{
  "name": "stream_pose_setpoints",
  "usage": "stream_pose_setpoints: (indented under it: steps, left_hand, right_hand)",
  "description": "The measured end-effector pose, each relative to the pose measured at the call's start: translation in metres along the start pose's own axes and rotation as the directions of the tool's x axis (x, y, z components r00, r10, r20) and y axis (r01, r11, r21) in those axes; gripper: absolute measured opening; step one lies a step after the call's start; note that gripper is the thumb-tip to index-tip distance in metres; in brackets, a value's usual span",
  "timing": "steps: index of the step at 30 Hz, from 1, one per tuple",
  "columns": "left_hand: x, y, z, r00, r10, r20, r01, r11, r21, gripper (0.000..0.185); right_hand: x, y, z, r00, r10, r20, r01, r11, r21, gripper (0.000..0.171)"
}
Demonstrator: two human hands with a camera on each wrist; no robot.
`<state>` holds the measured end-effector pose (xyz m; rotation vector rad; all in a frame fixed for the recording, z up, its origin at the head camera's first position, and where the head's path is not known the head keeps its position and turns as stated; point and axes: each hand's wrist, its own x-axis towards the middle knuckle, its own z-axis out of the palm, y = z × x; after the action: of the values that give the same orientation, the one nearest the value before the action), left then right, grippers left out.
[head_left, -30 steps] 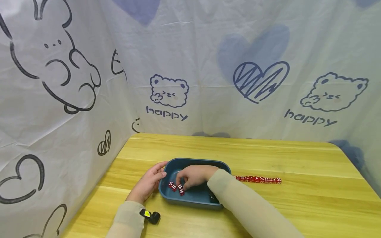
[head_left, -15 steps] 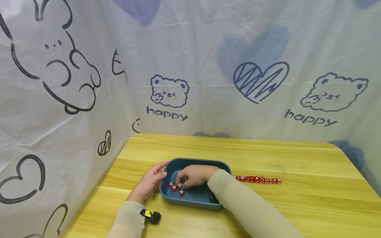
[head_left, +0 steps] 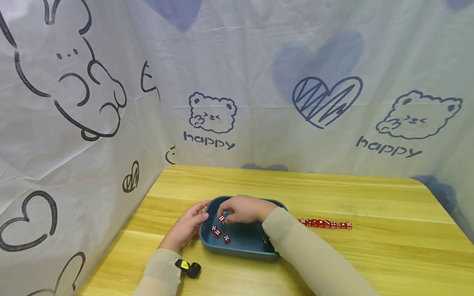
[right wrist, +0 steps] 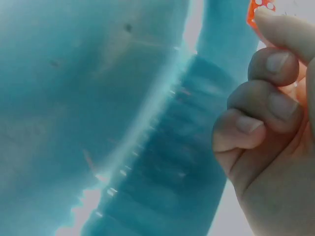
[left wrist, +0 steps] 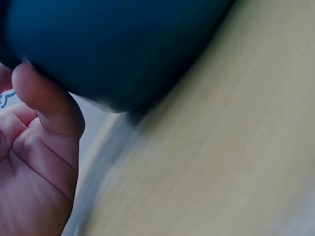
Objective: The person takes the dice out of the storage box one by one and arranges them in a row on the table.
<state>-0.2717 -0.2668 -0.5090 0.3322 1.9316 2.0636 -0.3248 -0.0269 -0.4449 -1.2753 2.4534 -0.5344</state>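
Observation:
A dark blue tray sits on the yellow wooden table. My right hand hovers over the tray and pinches one red die in its fingertips; the die shows at the top of the right wrist view above curled fingers. Three more red dice lie in the tray. My left hand rests against the tray's left rim, thumb on the edge; in the left wrist view the thumb touches the tray wall.
A row of several red dice lies on the table right of the tray. A small black and yellow device sits at my left wrist. White printed cloth walls close off the back and left.
My right hand has lifted from the tray floor with one die pinched, moving up and slightly back. The left hand has stayed on the rim.

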Motion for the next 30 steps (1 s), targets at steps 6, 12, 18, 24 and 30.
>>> stream_pose_setpoints:
  steps: [6, 12, 18, 24, 30]
  left_hand:
    - [0.001, -0.001, 0.000, 1.000, 0.000, -0.017, 0.000, 1.000, 0.014, 0.052]
    - [0.001, -0.003, -0.001, 0.999, -0.005, -0.035, 0.006, 1.000, 0.003, 0.052]
    - [0.002, -0.003, 0.000, 1.000, 0.005, -0.022, -0.005, 1.000, 0.002, 0.053]
    - [0.003, -0.004, 0.001, 0.999, 0.000, -0.038, 0.001, 1.000, 0.005, 0.053]
    - [0.001, -0.003, 0.001, 0.999, -0.010, -0.033, 0.010, 1.000, 0.016, 0.053]
  right_hand:
    - [-0.010, -0.009, -0.017, 0.997, -0.006, -0.074, 0.003, 0.999, -0.045, 0.018]
    - [-0.022, -0.019, -0.033, 0.992, -0.030, -0.123, 0.023, 0.998, -0.057, 0.019]
    - [-0.038, -0.019, -0.047, 0.986, -0.032, -0.164, 0.020, 0.997, -0.075, 0.022]
    - [-0.057, -0.010, -0.052, 0.977, -0.038, -0.211, 0.020, 0.996, -0.091, 0.022]
    - [-0.074, 0.001, -0.054, 0.969, -0.039, -0.243, 0.017, 0.996, -0.093, 0.020]
